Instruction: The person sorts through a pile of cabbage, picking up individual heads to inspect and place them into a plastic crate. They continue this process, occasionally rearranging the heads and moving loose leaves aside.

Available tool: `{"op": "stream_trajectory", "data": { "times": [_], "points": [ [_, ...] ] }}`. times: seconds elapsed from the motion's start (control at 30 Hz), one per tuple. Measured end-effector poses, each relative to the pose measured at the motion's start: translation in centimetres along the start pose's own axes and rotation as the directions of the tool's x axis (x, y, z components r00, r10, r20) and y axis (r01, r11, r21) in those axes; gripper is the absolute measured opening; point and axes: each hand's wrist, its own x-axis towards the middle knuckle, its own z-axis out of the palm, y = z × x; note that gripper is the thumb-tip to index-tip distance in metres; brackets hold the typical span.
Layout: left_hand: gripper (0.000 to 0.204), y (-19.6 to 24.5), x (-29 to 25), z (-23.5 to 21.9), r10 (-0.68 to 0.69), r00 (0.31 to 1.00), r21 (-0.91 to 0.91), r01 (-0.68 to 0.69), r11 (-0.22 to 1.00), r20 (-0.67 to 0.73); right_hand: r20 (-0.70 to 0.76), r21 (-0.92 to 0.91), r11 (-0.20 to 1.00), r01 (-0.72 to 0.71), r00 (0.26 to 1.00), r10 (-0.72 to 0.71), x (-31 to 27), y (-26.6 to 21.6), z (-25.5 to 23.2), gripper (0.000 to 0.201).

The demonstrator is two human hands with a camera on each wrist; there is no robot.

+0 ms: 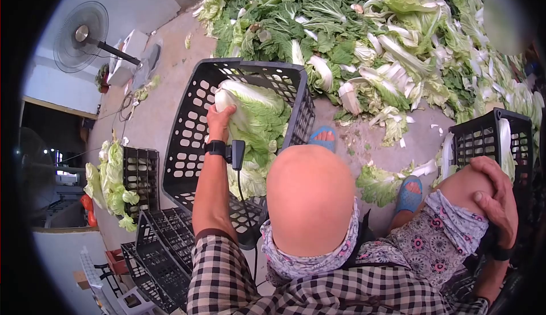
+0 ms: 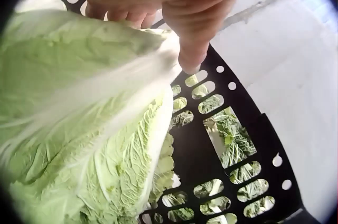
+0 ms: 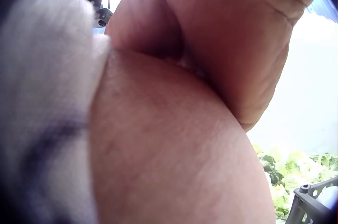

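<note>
Head view is showing the left hand point(image 1: 220, 123) gripping the pale stem end of a cabbage point(image 1: 259, 116), fingers curling round its top, while the leafy body is lying below the hand inside a tilted black crate point(image 1: 187, 144). Left wrist view is showing the same fingers point(image 2: 193, 39) pressing on the cabbage point(image 2: 79, 129), with the crate's perforated wall point(image 2: 243, 145) just beyond them. The right hand point(image 1: 496, 193) is resting over the right knee point(image 1: 463, 187), fingers curving round it and holding nothing else; right wrist view is showing that hand point(image 3: 227, 39) lying flat against the knee point(image 3: 174, 155). Beyond the left hand, a big heap of leaves point(image 1: 369, 36) is covering the floor. Just past the right hand another crate point(image 1: 483, 136) is standing, and more crates point(image 1: 159, 247) are lying near the left elbow. A fan point(image 1: 81, 35) is standing well off to the left.
</note>
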Motion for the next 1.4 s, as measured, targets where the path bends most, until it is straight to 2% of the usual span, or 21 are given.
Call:
{"op": "stream_trajectory", "data": {
  "times": [0.07,0.2,0.33,0.37,0.47,0.5,0.6,0.63,0.67,0.73,0.83,0.87,0.9,0.93,1.03,1.13,1.23,1.27,1.3,1.37,1.4],
  "points": [
    [0.047,1.4,-0.2,-0.4,0.049,0.997,-0.066,-0.046,0.997,0.051,-0.015,-0.008,1.000,0.024,1.000,-0.024,-0.2,-0.1,0.0,0.067],
    [0.043,7.6,-2.8,-0.6,0.229,0.969,-0.510,-0.154,0.846,0.088,-0.060,-0.014,0.997,0.078,0.995,-0.079,-0.3,0.8,0.0,0.065],
    [0.048,11.2,-3.4,0.0,0.347,0.926,-0.181,-0.320,0.930,0.145,-0.074,0.033,0.987,0.158,0.985,-0.155,-0.5,1.4,0.0,0.060],
    [0.048,12.9,-4.5,0.7,0.402,0.902,-0.255,-0.356,0.899,0.156,-0.076,0.033,0.983,0.180,0.981,-0.177,-0.6,1.7,-0.1,0.059],
    [0.049,17.7,-7.9,2.6,0.478,0.848,-0.470,-0.333,0.817,0.230,-0.079,0.014,0.971,0.239,0.968,-0.238,-0.7,2.5,-0.3,0.057],
    [0.050,19.3,-9.1,3.0,0.496,0.825,-0.413,-0.366,0.834,0.270,-0.041,0.058,0.975,0.216,0.976,-0.214,-0.9,2.5,-0.7,0.059],
    [0.052,24.4,-14.4,4.7,0.535,0.730,-0.273,-0.460,0.845,0.426,-0.099,0.054,0.986,0.156,0.984,-0.150,-1.7,1.3,-2.0,0.062],
    [0.052,25.5,-15.2,4.8,0.521,0.701,-0.189,-0.498,0.846,0.487,-0.132,0.059,0.983,0.176,0.977,-0.167,-1.7,1.1,-2.4,0.063],
    [0.052,27.2,-17.1,5.4,0.513,0.657,-0.193,-0.498,0.846,0.553,-0.167,0.067,0.978,0.195,0.969,-0.182,-1.7,1.0,-2.7,0.065],
    [0.057,29.5,-20.9,7.0,0.517,0.558,-0.254,-0.482,0.839,0.649,-0.209,-0.005,0.956,0.292,0.935,-0.287,-1.2,0.1,-3.5,0.076],
    [0.068,30.6,-25.7,9.6,0.495,0.505,-0.315,-0.401,0.860,0.708,-0.305,-0.104,0.876,0.472,0.823,-0.480,-0.2,-1.6,-2.9,0.094],
    [0.071,30.8,-27.1,10.6,0.486,0.479,-0.350,-0.348,0.870,0.731,-0.256,-0.127,0.864,0.487,0.825,-0.503,-0.1,-2.5,-2.7,0.100],
    [0.082,31.0,-28.0,11.5,0.439,0.504,-0.268,-0.377,0.886,0.744,-0.284,-0.120,0.828,0.547,0.781,-0.557,0.4,-3.3,-2.0,0.096],
    [0.086,31.2,-28.4,11.7,0.436,0.501,-0.269,-0.372,0.888,0.748,-0.313,-0.116,0.790,0.603,0.732,-0.605,0.9,-3.6,-1.3,0.092],
    [0.095,31.2,-29.3,12.0,0.426,0.469,-0.268,-0.366,0.891,0.773,-0.287,0.120,0.685,0.719,0.685,-0.669,1.4,-3.5,-0.2,0.077],
    [0.092,30.6,-28.6,11.5,0.458,0.411,-0.303,-0.390,0.870,0.788,-0.433,0.028,0.708,0.706,0.647,-0.628,0.7,-3.3,-0.4,0.062],
    [0.084,29.8,-29.1,12.1,0.584,0.401,-0.449,-0.385,0.807,0.706,-0.548,0.157,0.707,0.690,0.656,-0.519,-0.4,-1.9,-1.5,0.050],
    [0.081,30.0,-29.1,12.3,0.545,0.367,-0.401,-0.400,0.824,0.754,-0.590,0.188,0.701,0.688,0.650,-0.479,-1.0,-1.5,-2.0,0.048],
    [0.079,30.3,-28.9,12.3,0.503,0.333,-0.354,-0.418,0.837,0.797,-0.581,0.213,0.798,0.563,0.730,-0.360,-2.7,-1.2,-3.2,0.051],
    [0.074,30.0,-28.2,11.7,0.405,0.297,-0.250,-0.446,0.860,0.864,-0.700,0.198,0.848,0.492,0.676,-0.228,-4.7,1.0,-4.7,0.051],
    [0.073,29.7,-27.9,11.3,0.385,0.272,-0.239,-0.447,0.862,0.882,-0.772,0.225,0.808,0.544,0.606,-0.193,-5.6,2.3,-5.2,0.045]
  ]
}}
